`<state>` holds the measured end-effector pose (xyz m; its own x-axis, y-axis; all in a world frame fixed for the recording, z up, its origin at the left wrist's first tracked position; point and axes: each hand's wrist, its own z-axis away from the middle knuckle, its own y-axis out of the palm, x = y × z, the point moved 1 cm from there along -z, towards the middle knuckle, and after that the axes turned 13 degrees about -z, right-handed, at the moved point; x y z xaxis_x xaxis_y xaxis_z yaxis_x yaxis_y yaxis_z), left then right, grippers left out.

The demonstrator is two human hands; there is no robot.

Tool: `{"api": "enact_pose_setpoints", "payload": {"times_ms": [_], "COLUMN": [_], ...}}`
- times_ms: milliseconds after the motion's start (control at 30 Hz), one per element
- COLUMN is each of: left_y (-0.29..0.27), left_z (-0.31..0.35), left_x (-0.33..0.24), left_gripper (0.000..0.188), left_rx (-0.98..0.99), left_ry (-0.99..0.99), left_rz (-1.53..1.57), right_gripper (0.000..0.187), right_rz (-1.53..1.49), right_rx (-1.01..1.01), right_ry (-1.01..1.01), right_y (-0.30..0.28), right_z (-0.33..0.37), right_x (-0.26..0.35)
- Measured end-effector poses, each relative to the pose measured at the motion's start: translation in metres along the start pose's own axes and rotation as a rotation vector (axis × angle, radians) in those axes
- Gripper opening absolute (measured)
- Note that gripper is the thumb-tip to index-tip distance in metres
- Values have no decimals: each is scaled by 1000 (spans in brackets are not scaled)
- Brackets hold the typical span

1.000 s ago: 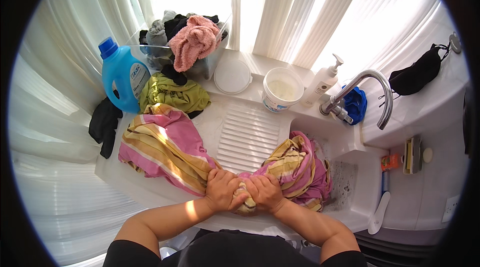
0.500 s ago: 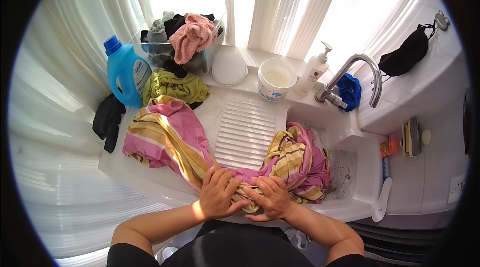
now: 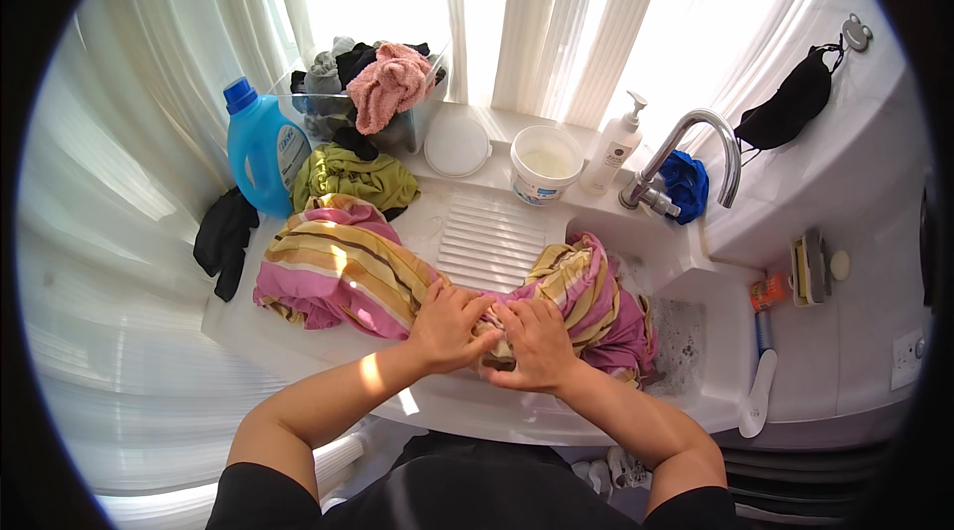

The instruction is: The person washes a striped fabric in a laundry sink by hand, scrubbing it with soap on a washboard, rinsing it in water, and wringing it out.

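Note:
A large pink and yellow striped cloth (image 3: pixel 348 257) lies across the washboard sink (image 3: pixel 487 244), bunched into a narrow band at the middle. My left hand (image 3: pixel 450 329) presses on that band from the left, its fingers curved over the fabric. Close beside it, my right hand (image 3: pixel 532 339) grips the same folds with the fingers bent over them. The thumbs nearly meet. The cloth's left part spreads over the ledge, and its right part hangs into the basin (image 3: pixel 681 336), which holds foamy water. What lies under my palms is hidden.
At the back left stand a blue detergent bottle (image 3: pixel 260 157), a green garment (image 3: pixel 353 177) and a clear bin (image 3: pixel 402 128) of clothes. A white tub (image 3: pixel 547 164), a pump bottle (image 3: pixel 613 148) and a curved faucet (image 3: pixel 730 167) line the back. A white-handled brush (image 3: pixel 760 391) lies at right.
Both hands have slid forward, away from my body, pushing the middle of the striped cloth up the washboard. The whole view has shifted slightly.

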<state>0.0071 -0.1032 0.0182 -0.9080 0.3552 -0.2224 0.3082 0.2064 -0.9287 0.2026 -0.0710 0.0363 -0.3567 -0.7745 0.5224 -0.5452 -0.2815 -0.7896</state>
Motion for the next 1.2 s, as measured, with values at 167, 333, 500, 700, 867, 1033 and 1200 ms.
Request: {"api": "enact_pose_setpoints", "payload": {"times_ms": [167, 333, 500, 700, 867, 1033, 1200], "left_y": [27, 61, 37, 8, 54, 64, -1], "left_z": [19, -101, -68, 28, -112, -79, 36], "left_x": [-21, 62, 47, -32, 49, 65, -33], "left_gripper": [44, 35, 30, 30, 39, 30, 57], "left_rx": [-211, -230, 197, -222, -297, -401, -226], "left_ry": [-132, -494, -288, -22, -304, -287, 32], "left_rz": [45, -38, 38, -33, -148, -180, -100], "right_gripper": [72, 52, 50, 73, 38, 45, 65], "right_rz": [216, -81, -220, 221, -40, -93, 191], "right_rx": [-123, -29, 62, -166, -77, -80, -229], "right_ry": [-39, 522, 396, -179, 434, 322, -185], "right_y": [44, 14, 5, 47, 9, 29, 24], "right_z": [25, -92, -71, 50, -80, -81, 33], "right_x": [-9, -75, -34, -7, -75, -63, 0]}}
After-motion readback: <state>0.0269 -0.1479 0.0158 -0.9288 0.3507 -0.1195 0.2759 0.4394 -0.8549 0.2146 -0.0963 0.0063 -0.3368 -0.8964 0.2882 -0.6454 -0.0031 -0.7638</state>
